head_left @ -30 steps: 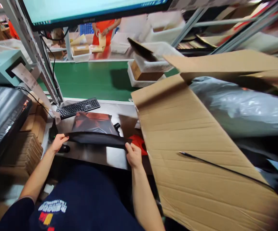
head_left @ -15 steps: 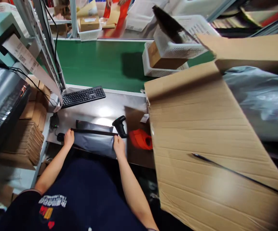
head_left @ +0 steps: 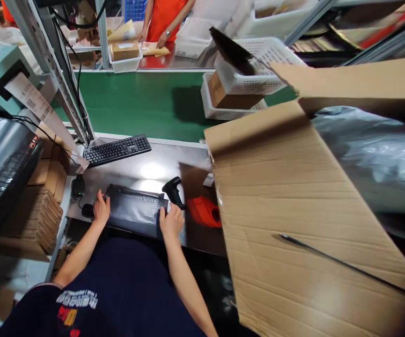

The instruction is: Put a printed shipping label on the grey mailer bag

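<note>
Dark, glossy plastic makes up the flat bag [head_left: 134, 213] that lies on the desk [head_left: 167, 161] between the person's two hands, its near side reaching the desk's near edge; whether it overhangs cannot be told. A narrow dark band runs along its far side.

The left hand [head_left: 102, 209] is at the bag's left end, fingers loosely curled, thumb toward the plastic; whether a corner is pinched there cannot be made out. The right hand [head_left: 172, 222] rests at the right end, its thumb on the bag and parted from the other fingers, with no firm hold to be seen.

The likeliest trouble is slipping: the plastic looks slick, so an uneven push from one hand could skew the bag or send it over the near edge. Pressing on the far band while the film is wrinkled might set a crease in it. Room is tight as well. A black scanner [head_left: 174, 193] stands just beyond the right hand, and a wide swing could knock it toward the orange-red roll [head_left: 204, 211] to its right. On the left, the mouse [head_left: 87, 210] sits near enough for a stray wrist to nudge it.
</note>
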The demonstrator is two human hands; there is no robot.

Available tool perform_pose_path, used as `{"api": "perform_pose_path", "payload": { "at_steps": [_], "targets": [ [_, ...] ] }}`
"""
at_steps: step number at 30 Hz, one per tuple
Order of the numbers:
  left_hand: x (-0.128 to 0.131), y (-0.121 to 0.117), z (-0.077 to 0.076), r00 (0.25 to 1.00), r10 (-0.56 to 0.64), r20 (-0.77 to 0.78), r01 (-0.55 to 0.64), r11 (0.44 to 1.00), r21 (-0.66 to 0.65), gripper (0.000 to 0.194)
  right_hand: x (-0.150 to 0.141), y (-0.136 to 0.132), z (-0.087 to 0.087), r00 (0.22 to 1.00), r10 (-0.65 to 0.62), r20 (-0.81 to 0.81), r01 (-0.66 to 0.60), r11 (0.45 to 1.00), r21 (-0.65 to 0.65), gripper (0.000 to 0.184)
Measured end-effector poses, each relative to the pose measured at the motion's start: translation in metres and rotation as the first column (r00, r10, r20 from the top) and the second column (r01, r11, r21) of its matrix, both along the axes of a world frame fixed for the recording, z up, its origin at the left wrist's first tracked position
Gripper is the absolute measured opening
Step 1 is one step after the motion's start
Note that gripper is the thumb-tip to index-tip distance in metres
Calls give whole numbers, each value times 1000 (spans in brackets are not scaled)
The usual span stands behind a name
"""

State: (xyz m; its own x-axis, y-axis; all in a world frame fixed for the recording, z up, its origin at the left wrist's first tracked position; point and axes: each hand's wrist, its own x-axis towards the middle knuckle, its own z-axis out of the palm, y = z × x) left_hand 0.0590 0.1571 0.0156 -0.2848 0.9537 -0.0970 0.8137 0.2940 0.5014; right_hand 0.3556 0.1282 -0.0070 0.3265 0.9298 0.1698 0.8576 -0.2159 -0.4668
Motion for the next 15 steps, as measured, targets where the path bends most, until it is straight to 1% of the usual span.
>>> {"api": "perform_pose_path", "payload": {
  "at_steps": [1,2,3,4,5,6,7,8,9,11,12,13,14,15],
  "targets": [
    [8,-4,1,995,-67,-71,72,996,58,63,-10,-2,3,994,101,29,-103,993,62,55],
    [17,-8,0,975,-169,-145,184,979,92,63,-21,-2,5,972,231,47,-234,968,87,51],
    [28,-12,0,932,-297,-208,320,944,85,62,-33,-1,6,929,365,54,-368,926,83,48],
    [40,-14,-2,872,-427,-240,449,893,43,60,-44,1,6,878,476,54,-478,876,59,46],
    [51,-14,-3,811,-533,-242,547,837,-7,59,-53,3,4,841,538,54,-540,842,22,47],
    [60,-13,-6,772,-592,-232,597,800,-55,60,-59,6,1,836,547,56,-547,837,-15,50],
    [66,-10,-9,774,-598,-207,592,800,-94,64,-62,9,-3,854,516,59,-514,856,-46,54],
    [70,-6,-12,797,-583,-158,571,812,-120,69,-62,12,-10,891,450,60,-446,893,-67,58],
    [72,-1,-14,835,-543,-92,528,836,-147,76,-59,15,-18,924,379,46,-376,924,-66,62],
    [70,7,-20,906,-418,62,423,890,-172,101,-47,22,-34,950,312,-32,-313,949,-25,71],
    [69,9,-22,924,-359,133,378,910,-168,112,-40,26,-41,956,279,-94,-280,960,5,78],
    [69,9,-25,935,-300,187,330,931,-153,119,-33,30,-46,958,238,-157,-236,971,35,87],
    [70,8,-29,945,-241,223,275,952,-134,121,-27,33,-48,955,198,-219,-191,980,53,93],
    [71,7,-34,955,-174,239,206,972,-115,117,-22,36,-46,948,174,-268,-162,985,63,97]
  ]
}}
